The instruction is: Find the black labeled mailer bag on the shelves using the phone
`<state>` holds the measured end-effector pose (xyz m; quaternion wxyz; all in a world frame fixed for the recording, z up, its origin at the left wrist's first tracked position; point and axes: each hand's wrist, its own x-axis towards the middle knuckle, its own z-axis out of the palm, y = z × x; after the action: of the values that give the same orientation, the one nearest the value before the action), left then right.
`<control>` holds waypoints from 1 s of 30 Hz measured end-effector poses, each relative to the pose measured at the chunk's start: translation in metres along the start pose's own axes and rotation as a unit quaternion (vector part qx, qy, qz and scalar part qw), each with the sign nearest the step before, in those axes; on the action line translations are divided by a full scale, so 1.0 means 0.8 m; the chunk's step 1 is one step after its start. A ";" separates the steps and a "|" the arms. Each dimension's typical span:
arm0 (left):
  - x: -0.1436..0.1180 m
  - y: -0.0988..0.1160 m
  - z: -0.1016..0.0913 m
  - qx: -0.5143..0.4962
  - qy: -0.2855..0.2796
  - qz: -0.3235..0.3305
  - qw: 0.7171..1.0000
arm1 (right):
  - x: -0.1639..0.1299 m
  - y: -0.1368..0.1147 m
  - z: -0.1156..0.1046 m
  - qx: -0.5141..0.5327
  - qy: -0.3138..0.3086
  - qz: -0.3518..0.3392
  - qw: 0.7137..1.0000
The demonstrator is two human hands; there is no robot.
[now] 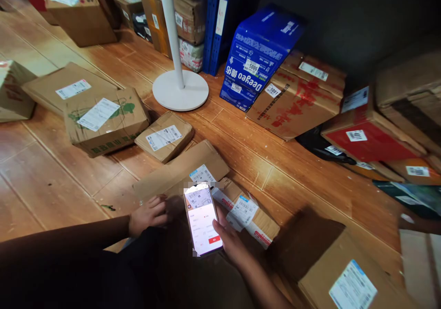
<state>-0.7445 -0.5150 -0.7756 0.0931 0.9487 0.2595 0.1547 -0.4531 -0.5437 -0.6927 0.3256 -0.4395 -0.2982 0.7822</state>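
My right hand [230, 244] holds a lit smartphone [201, 219] upright over the floor, screen toward me, showing a label picture and a red button. My left hand [149, 215] rests with curled fingers on the near edge of a flat cardboard parcel [179, 169] with a white shipping label. Just right of the phone lies a small taped brown parcel [250, 215] with a blue-and-white label, partly hidden by the phone and my right hand.
Many parcels lie on the wooden floor: a green-printed box [105, 120], a small brown parcel [164, 136], a blue Deegeo box [258, 54], red-printed cartons [296, 100], a box [344, 277] at bottom right. A white lamp stand base [180, 90] stands behind.
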 end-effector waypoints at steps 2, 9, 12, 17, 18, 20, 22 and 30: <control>0.002 0.000 -0.002 -0.003 0.001 0.001 1.000 | 0.001 0.003 -0.001 0.007 -0.010 0.006 1.000; 0.017 0.006 -0.002 -0.036 0.078 0.020 0.996 | -0.001 0.010 -0.002 0.001 -0.010 0.003 1.000; 0.019 0.007 0.000 -0.053 0.095 0.027 0.994 | -0.004 0.007 0.000 0.003 -0.016 -0.006 1.000; 0.010 0.004 0.006 -0.044 0.072 0.048 0.995 | -0.006 0.011 -0.001 0.025 -0.021 -0.006 0.999; 0.008 0.003 0.007 -0.039 0.068 0.050 0.996 | -0.007 0.013 -0.002 0.028 -0.022 -0.005 0.999; 0.005 0.003 0.010 -0.031 0.049 0.043 0.997 | -0.009 0.015 -0.002 0.032 -0.022 -0.001 0.999; 0.005 0.003 0.010 -0.031 0.044 0.040 0.998 | -0.013 0.014 -0.002 0.035 -0.029 0.002 0.999; -0.008 -0.014 0.002 -0.010 -0.030 0.012 0.999 | -0.025 0.015 -0.001 -0.032 -0.044 -0.035 0.998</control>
<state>-0.7542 -0.5090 -0.7816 0.1081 0.9549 0.2440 0.1299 -0.4476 -0.5665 -0.6921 0.3251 -0.4046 -0.3522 0.7788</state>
